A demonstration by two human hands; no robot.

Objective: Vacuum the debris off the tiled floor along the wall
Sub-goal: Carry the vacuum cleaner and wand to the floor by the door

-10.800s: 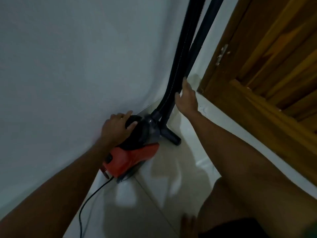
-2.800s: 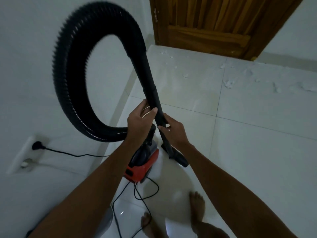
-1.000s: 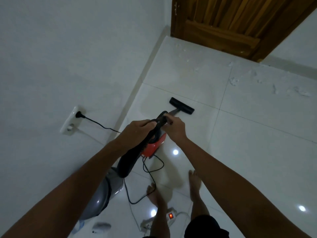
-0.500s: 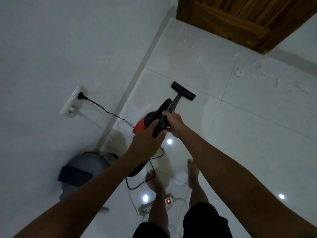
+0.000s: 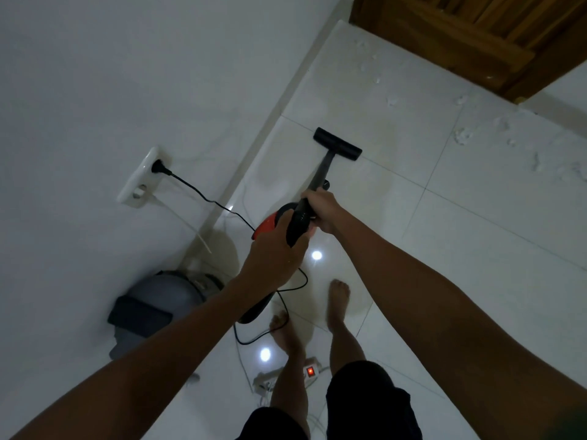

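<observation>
I stand over the white tiled floor [image 5: 444, 249] holding a black vacuum wand [image 5: 322, 171] with both hands. My left hand [image 5: 274, 252] grips the black hose end of the wand, and my right hand [image 5: 324, 209] grips the wand just ahead of it. The flat black nozzle [image 5: 337, 143] rests on the tiles close to the skirting of the white wall [image 5: 127, 74]. The red and black vacuum body [image 5: 270, 221] sits on the floor, mostly hidden under my hands. White debris flecks [image 5: 460, 136] lie scattered on the tiles toward the wooden door [image 5: 476, 30].
The vacuum's black cord [image 5: 203, 195] runs from a wall socket [image 5: 143, 176] to the vacuum and loops near my bare feet [image 5: 338, 300]. A grey bin [image 5: 158, 300] stands against the wall at left. A power strip [image 5: 305, 373] with a lit red switch lies behind my feet.
The nozzle has slid a little forward along the wall, and my view has tilted down so more of my legs and the power strip show. Both hands keep their grip.
</observation>
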